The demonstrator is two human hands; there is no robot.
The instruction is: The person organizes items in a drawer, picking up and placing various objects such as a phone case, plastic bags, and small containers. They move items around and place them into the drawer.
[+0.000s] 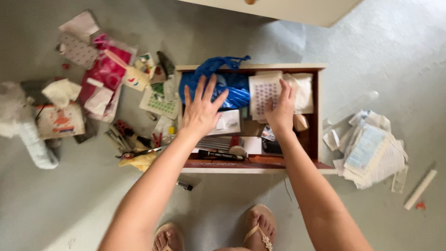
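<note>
**Both hands down in the floor drawer**

Grey floor (69,204), with a shallow red-lined wooden drawer (319,116) pulled out and lying flat on it; everything below is placed relative to that drawer

- left hand (200,111): fingers spread wide, palm flat on the crumpled blue plastic bag (237,90) in the drawer's far left corner, nothing pinched
- right hand (281,109): fingers loosely together, resting on the white sheet with purple dots (261,93) at the drawer's far middle; can't tell if it grips the sheet or only presses on it
- folded white cloth (304,90) in the far right corner, touching the dotted sheet
- black marker pen (222,155) lying along the near wall inside the drawer
- pile of pink and white packets (104,74) on the floor, left of the drawer
- stack of white papers and gauze wrappers (371,153) on the floor, right of the drawer
- person's feet in beige sandals (260,227) just short of the near wall
</note>
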